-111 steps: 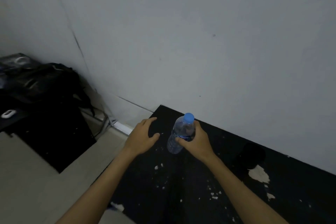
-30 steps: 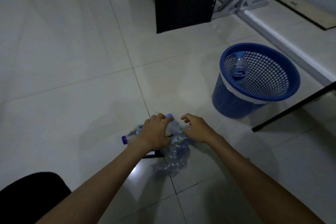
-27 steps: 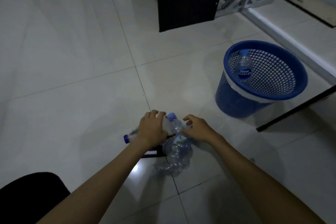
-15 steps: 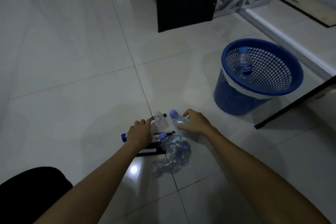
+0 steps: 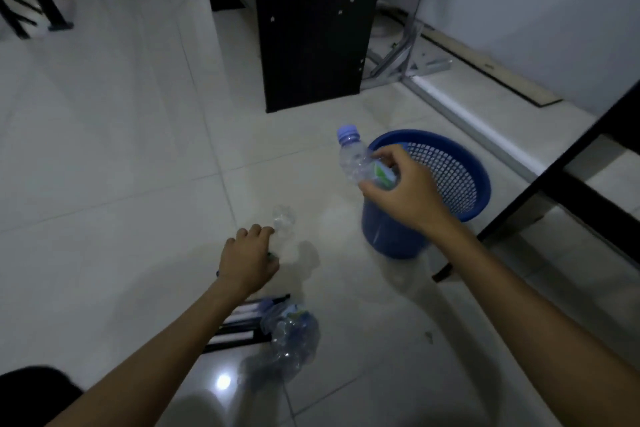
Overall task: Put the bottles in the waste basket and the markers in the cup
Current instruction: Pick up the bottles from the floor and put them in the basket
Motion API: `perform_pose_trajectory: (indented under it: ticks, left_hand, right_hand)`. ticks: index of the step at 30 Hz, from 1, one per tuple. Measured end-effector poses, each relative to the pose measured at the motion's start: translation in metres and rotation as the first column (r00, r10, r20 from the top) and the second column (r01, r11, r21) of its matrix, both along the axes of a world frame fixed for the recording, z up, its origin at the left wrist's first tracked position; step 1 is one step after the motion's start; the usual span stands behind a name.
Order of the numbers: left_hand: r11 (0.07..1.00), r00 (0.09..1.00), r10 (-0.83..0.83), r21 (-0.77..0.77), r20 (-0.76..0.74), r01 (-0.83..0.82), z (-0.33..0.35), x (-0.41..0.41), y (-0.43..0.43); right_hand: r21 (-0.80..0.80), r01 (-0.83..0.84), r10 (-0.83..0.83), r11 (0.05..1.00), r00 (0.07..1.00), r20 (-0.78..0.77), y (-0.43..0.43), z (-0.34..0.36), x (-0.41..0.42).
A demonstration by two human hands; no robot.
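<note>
A view looking down at a pale tiled floor (image 5: 104,156) in a dim room, with two bare forearms reaching forward. The right hand (image 5: 401,194) is raised, its grip closed around a clear plastic bottle with a lilac cap (image 5: 356,159); the bottle tilts with its cap up and to the left, just at the near left rim of a blue mesh waste basket (image 5: 460,180) standing on the floor. The left hand (image 5: 247,258) is low over the floor, fingers curled downward; its fingertips are at a small clear bottle (image 5: 284,218), blurred, and I cannot tell whether the grip has closed on it. Nearer the viewer, beside the left forearm, a crushed clear bottle (image 5: 291,333) lies on the floor touching several black-and-white markers (image 5: 242,322) laid side by side. A dark cabinet panel (image 5: 311,21) stands beyond the basket.
</note>
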State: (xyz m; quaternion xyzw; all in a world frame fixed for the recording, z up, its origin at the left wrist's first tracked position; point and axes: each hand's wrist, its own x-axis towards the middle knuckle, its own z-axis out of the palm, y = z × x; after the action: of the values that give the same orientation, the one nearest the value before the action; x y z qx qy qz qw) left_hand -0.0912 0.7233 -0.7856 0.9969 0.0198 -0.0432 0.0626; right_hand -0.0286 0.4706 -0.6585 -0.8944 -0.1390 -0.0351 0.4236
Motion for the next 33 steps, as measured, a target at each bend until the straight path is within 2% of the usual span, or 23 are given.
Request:
perform_pose_trajectory:
  ticks: [3,6,9,13,18,24,29,33]
  left_hand:
    - [0.996,0.985,-0.087,-0.008,0.146,0.090,0.034,0.016,-0.016]
    - [0.987,0.954,-0.154,-0.011,0.257,0.162,0.073,0.034,-0.039]
    - [0.972,0.911,-0.206,-0.031,0.356,0.232,0.107,0.054,-0.071]
    - [0.956,0.865,-0.254,-0.025,0.433,0.293,0.140,0.084,-0.116]
    - [0.925,0.837,-0.372,0.093,0.401,0.367,0.153,0.115,-0.164]
    - [0.906,0.860,-0.424,0.154,0.283,0.395,0.130,0.134,-0.193]
    - [0.938,0.895,-0.311,-0.049,0.320,0.343,0.122,0.127,-0.180]
    - [0.947,0.927,-0.199,-0.181,0.318,0.266,0.114,0.101,-0.141]
  right_hand:
    - [0.017,0.155,-0.156,0.988,0.988,0.022,-0.027,0.010,0.021]
    - [-0.033,0.258,-0.259,0.966,0.966,-0.015,-0.053,0.003,0.035]
    - [-0.077,0.290,-0.294,0.954,0.954,-0.059,-0.064,-0.008,0.042]
    - [-0.147,0.246,-0.260,0.958,0.961,-0.091,-0.067,-0.027,0.039]
    - [-0.124,0.270,-0.282,0.955,0.955,-0.091,-0.079,-0.020,0.037]
    - [-0.078,0.360,-0.356,0.930,0.932,0.062,-0.099,0.004,0.029]
    - [-0.079,0.306,-0.294,0.949,0.947,0.131,-0.092,0.012,0.018]
    - [-0.080,0.151,-0.138,0.985,0.979,0.150,-0.067,-0.001,0.008]
